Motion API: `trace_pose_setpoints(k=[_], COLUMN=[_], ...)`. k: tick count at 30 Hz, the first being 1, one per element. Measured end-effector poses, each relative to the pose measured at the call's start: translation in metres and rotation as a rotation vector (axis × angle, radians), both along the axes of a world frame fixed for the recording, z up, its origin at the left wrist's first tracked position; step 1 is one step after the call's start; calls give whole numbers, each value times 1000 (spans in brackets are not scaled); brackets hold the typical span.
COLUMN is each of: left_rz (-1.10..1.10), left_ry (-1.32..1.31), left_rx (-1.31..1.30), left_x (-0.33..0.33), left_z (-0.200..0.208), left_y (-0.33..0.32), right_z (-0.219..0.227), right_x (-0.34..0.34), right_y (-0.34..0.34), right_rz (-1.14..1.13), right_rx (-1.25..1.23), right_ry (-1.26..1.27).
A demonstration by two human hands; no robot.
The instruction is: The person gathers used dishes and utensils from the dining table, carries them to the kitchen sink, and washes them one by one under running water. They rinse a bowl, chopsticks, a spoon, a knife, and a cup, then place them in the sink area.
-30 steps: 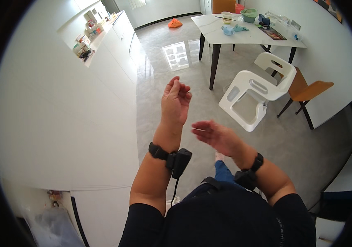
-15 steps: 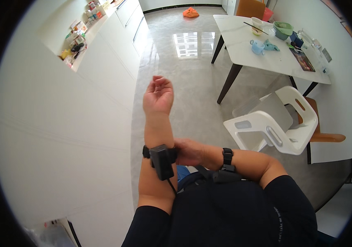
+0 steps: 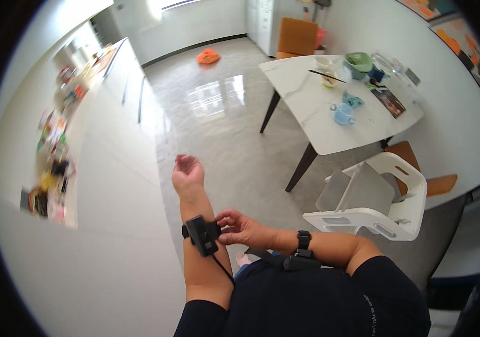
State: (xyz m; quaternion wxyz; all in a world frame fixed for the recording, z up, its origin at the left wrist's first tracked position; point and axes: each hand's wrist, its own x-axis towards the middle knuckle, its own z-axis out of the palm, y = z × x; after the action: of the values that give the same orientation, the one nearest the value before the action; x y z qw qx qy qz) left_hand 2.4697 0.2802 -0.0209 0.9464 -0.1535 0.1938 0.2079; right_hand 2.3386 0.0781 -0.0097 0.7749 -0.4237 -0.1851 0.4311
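Note:
My left arm reaches forward with the palm turned up. My left hand [image 3: 188,175] has its fingers curled in loosely, and nothing shows in it. Around that forearm runs a black strap [image 3: 213,231] that carries a small black box [image 3: 201,236] with a cable trailing down from it. My right hand [image 3: 242,229] has come across my body; its thumb and fingertips hold the strap's right edge. On my right wrist sits another black band [image 3: 304,240] with a dark device [image 3: 301,260] beside it.
To the right stands a white marble-patterned table [image 3: 301,101] with a light blue cup [image 3: 343,114] and a green basin [image 3: 358,65]. A white high chair [image 3: 358,222] is nearer me. Along my left runs a long white cabinet [image 3: 113,185]. An orange bag [image 3: 208,56] lies on the floor.
My view has swung, so more of the left counter and far wall shows. The right hand's fingers have come out from behind the left forearm to the strap's edge. The left fingers stay curled.

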Motion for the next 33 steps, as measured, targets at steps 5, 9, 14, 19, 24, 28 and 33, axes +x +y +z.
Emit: trace_pose_setpoints(k=[5,9,14,19,24,28,33], left_rz=[-11,116,-211,-269,-607,-755,-876], left_ry=[153,440,252,-127,-630,-845,-1235], left_rx=[40,934,1344,1358,1317,1421,1664], left_x=[118,198,289,319,358,434,510], left_z=[-27,5,23,22,47,53,63], left_y=[10,-34,-71,-138,-164,-120,-77], right_z=[-4,-3,0,46,106,111,111], right_x=[103,196,365,553,638,682,706], right_y=[13,7,-15,-69,-74,-58,-43], right_rz=[45,57,5,-864,-1079,-1146,-1311], right_rx=[-19,-74,-138,744,1238,1421,1530], right_ry=[-54,-73,-1,726,841,839,759])
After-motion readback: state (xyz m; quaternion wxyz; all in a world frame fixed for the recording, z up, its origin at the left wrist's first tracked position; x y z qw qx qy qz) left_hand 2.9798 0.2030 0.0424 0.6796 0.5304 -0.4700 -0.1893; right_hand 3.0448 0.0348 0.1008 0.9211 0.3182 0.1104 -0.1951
